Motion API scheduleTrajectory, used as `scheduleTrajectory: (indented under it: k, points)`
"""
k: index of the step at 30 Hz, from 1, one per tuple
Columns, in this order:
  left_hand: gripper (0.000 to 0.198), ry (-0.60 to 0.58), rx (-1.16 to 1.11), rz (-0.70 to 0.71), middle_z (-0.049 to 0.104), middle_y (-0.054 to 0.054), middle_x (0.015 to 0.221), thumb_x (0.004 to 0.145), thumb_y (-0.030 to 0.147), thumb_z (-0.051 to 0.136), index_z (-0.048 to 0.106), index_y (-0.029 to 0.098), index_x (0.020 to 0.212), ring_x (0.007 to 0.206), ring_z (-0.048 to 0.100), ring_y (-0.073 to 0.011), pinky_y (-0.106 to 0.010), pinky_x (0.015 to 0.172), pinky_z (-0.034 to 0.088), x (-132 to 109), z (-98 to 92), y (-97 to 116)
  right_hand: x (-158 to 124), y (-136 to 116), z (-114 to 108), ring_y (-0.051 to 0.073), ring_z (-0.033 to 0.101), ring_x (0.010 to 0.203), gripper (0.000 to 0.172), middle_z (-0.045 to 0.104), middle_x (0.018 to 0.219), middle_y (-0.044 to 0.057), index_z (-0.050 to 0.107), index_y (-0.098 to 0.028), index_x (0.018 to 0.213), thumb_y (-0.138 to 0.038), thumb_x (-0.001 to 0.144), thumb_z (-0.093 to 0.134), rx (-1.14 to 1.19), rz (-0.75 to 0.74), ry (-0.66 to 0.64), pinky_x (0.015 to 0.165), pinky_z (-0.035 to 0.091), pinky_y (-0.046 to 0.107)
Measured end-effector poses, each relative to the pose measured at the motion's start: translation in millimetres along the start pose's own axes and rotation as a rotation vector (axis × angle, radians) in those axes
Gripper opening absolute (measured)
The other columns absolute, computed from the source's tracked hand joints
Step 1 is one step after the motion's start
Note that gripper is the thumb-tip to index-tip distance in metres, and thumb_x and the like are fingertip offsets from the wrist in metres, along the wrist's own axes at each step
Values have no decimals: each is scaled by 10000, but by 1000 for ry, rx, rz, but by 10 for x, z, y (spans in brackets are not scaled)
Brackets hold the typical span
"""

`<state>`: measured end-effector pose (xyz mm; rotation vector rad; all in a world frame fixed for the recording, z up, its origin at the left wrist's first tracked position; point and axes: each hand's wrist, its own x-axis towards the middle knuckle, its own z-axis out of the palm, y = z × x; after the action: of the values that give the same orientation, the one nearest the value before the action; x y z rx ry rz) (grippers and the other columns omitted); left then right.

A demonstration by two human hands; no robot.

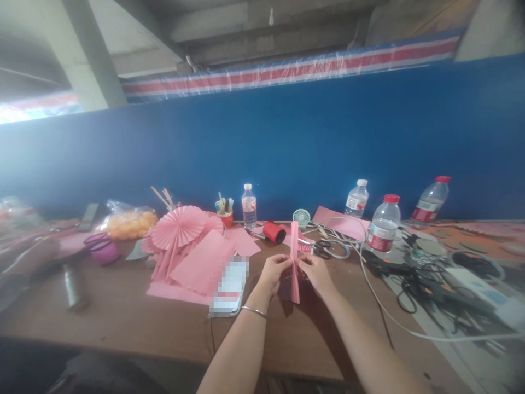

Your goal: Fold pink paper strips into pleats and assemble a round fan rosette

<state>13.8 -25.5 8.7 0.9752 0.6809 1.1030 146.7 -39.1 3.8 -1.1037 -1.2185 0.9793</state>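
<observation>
A narrow strip of pleated pink paper [295, 246] stands upright between my hands, above the brown table. My left hand [276, 273] pinches its left side near the middle. From the right, my right hand [315, 271] grips it at about the same height; some of its fingers are hidden behind the paper. Left of my hands, a phone [230, 284] with a blurred-out screen lies against a pile of pink paper sheets [203, 262]. Folded pink paper fans [178, 227] rest on that pile. Scissors [322, 249] with dark handles lie just beyond my right hand.
A red cylinder [274, 232], a water bottle [249, 207] and a pen cup [225, 214] stand farther back. On the right are more bottles [384, 227], a small fan [301, 218] and tangled cables [410, 284]. A white cord [377, 301] crosses the table there. A blue partition [262, 142] rises behind.
</observation>
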Motion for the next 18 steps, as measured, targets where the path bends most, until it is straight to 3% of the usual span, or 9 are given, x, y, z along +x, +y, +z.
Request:
scheduleTrajectory:
  k: [11,15,18]
  points:
    - [287,29,88,45,601,-29,643,519,264,728,579,107,708,560,574,-125,-262,600,456,-16,30,23,10,7,22,96,450,432,177,512,526,-37,524,-176,651,-301,575,623,9,-36,56,403,354,207]
    - [281,24,133,59,602,-33,647,559,305,690,576,114,729,553,571,-130,-274,592,458,-20,34,41,-38,-44,53,119,503,485,209,555,569,-16,564,-171,696,-366,622,586,98,-1,-5,456,401,231]
    - [240,89,320,168,604,-31,652,563,283,674,594,123,724,591,567,-134,-264,603,450,-8,44,46,-51,-72,68,122,491,454,272,539,516,-19,565,-170,671,-441,644,568,100,15,7,437,387,236]
